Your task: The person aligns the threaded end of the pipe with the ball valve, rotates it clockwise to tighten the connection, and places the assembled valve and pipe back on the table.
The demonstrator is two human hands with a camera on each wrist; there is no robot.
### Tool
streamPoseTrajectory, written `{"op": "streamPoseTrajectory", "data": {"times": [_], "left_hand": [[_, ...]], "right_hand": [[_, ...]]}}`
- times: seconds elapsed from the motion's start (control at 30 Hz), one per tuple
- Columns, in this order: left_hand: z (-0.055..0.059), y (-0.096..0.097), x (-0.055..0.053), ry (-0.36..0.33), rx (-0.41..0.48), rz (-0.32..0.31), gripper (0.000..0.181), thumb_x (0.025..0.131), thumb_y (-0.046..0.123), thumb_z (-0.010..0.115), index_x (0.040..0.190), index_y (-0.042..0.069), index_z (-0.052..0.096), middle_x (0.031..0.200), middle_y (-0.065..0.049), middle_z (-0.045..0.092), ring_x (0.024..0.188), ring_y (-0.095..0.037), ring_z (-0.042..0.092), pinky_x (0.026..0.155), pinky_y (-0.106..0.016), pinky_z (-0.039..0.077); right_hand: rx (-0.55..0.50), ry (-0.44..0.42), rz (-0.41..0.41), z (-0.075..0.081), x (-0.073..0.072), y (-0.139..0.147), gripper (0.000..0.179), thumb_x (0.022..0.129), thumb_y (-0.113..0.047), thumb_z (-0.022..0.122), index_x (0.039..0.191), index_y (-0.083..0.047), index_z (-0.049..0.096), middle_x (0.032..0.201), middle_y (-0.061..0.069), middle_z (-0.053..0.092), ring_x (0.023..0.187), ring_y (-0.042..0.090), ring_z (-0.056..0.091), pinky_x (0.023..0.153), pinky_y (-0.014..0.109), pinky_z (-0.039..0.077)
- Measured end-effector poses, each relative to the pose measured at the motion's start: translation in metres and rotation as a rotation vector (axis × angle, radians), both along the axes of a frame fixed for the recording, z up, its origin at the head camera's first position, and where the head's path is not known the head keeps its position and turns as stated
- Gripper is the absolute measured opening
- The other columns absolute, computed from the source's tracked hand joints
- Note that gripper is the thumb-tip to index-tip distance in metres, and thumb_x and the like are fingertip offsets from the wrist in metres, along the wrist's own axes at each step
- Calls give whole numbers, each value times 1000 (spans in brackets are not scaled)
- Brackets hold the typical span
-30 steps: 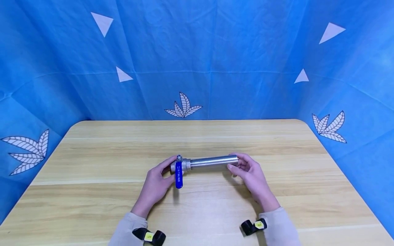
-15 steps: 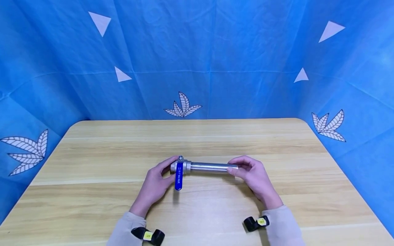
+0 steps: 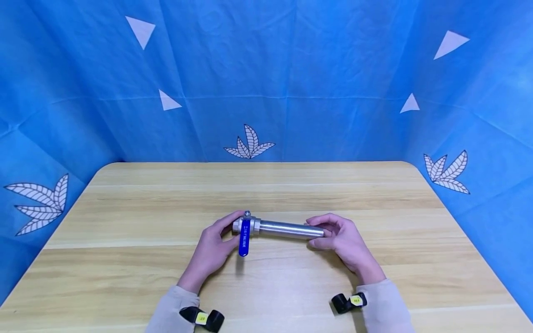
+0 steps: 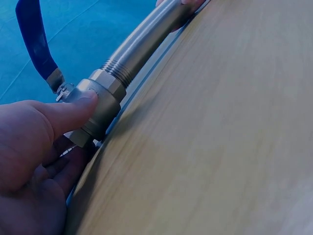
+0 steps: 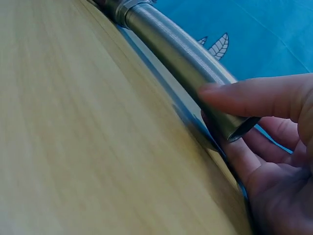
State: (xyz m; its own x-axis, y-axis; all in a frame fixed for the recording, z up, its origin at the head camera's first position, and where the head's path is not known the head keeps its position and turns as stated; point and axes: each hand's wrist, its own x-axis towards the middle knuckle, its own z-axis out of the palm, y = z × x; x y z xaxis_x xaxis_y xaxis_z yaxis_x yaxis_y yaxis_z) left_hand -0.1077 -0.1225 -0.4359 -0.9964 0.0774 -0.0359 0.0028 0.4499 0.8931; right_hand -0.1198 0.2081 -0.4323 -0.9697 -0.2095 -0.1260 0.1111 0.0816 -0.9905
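A steel ball valve (image 3: pixel 254 225) with a blue lever handle (image 3: pixel 244 239) is joined to a straight metal pipe (image 3: pixel 287 229), whose threaded end (image 4: pixel 117 72) enters the valve's hex collar. My left hand (image 3: pixel 210 247) grips the valve body, its thumb (image 4: pixel 73 115) across the near side and fingers curled beneath. At the other end my right hand (image 3: pixel 349 243) holds the pipe between thumb (image 5: pixel 244 98) and fingers. The pipe's open end (image 5: pixel 242 129) shows in the right wrist view. Both parts are held low over the table, the lever pointing toward me in the head view.
A light wood-grain table (image 3: pixel 266 187) lies below, with rounded far corners. Blue cloth (image 3: pixel 266 69) printed with leaves and triangles hangs behind and at both sides. Black wrist cameras (image 3: pixel 201 318) sit on the grey sleeves.
The pipe's right end has dropped toward me, so the pipe now slopes down to the right. My right hand has shifted its fingers on that end; my left hand stays nearly in place.
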Motion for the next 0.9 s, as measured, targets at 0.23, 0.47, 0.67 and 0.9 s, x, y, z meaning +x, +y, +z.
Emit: {"op": "streamPoseTrajectory", "data": {"times": [0.23, 0.47, 0.67, 0.9], "left_hand": [[-1, -1, 0, 39, 4, 2, 61, 97, 4, 78, 153, 19, 61, 159, -13, 59, 151, -36, 53, 127, -49, 43], [-1, -2, 0, 39, 13, 8, 61, 97, 4, 78, 153, 19, 61, 158, -14, 60, 150, -36, 54, 127, -49, 43], [-1, -1, 0, 29, 19, 23, 60, 96, 3, 79, 152, 19, 63, 156, -13, 62, 146, -36, 58, 125, -48, 46], [-2, 0, -1, -15, 51, 61, 57, 94, 3, 81, 146, 23, 67, 151, -8, 67, 139, -32, 65, 121, -48, 51]], "right_hand": [[63, 23, -58, 0, 1, 0, 48, 88, -2, 86, 132, 6, 71, 118, 6, 79, 102, 9, 76, 89, 21, 65], [-45, -12, -72, -1, -1, -5, 42, 101, -5, 74, 138, 12, 63, 110, 12, 79, 92, 22, 83, 91, 35, 68], [-13, -10, -79, -1, -1, -6, 47, 99, -7, 76, 141, 8, 62, 113, 14, 78, 93, 19, 82, 88, 33, 69], [-8, -41, -86, 0, -1, -5, 64, 87, 4, 84, 146, 3, 59, 123, 11, 77, 104, 16, 80, 94, 28, 66]]}}
